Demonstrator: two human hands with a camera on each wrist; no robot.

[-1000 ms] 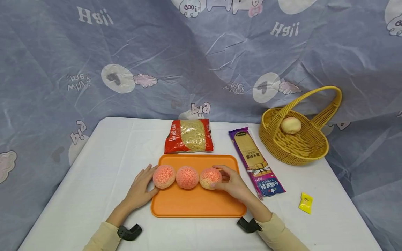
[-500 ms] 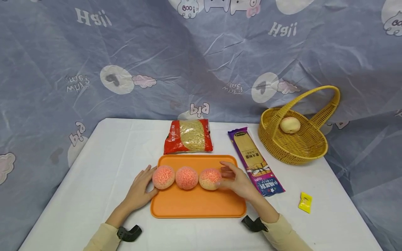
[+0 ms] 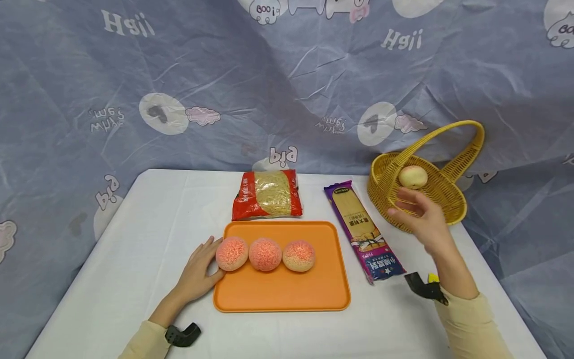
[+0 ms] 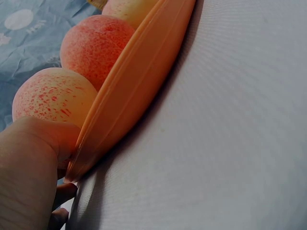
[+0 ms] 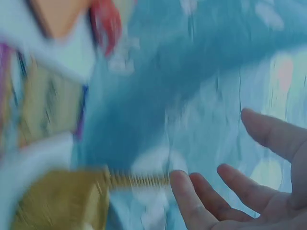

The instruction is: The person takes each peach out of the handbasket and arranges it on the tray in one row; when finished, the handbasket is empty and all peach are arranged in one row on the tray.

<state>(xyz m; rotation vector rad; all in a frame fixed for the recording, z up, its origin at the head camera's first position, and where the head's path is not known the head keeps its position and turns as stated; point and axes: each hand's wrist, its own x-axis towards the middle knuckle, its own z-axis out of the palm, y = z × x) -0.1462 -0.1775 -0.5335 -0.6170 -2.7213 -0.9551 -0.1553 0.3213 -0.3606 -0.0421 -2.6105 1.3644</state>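
Observation:
Three peaches stand in a row on the orange tray [image 3: 282, 299]: a left peach [image 3: 231, 254], a middle peach [image 3: 265, 254] and a right peach [image 3: 299, 256]. My left hand [image 3: 197, 271] rests at the tray's left edge, fingers fairly straight, its thumb [image 4: 60, 136] beside the left peach and the rim. Over the front of the yellow wicker basket [image 3: 455, 202] hovers my right hand [image 3: 426, 219], fingers spread and holding nothing. Inside the basket, beyond the fingertips, lies another peach [image 3: 413, 177]. The right wrist view is blurred but shows the bare, parted fingers [image 5: 189, 203].
A red noodle bag [image 3: 269, 194] lies behind the tray. Between tray and basket is a long purple pasta packet [image 3: 363, 232]. A small yellow packet [image 3: 433, 278] is mostly hidden under the right wrist. The basket's tall handle [image 3: 466, 159] arches above it.
My right hand has let go of the right peach, leaving it on the tray, and has moved right and away from me to the basket. My left hand stays in place.

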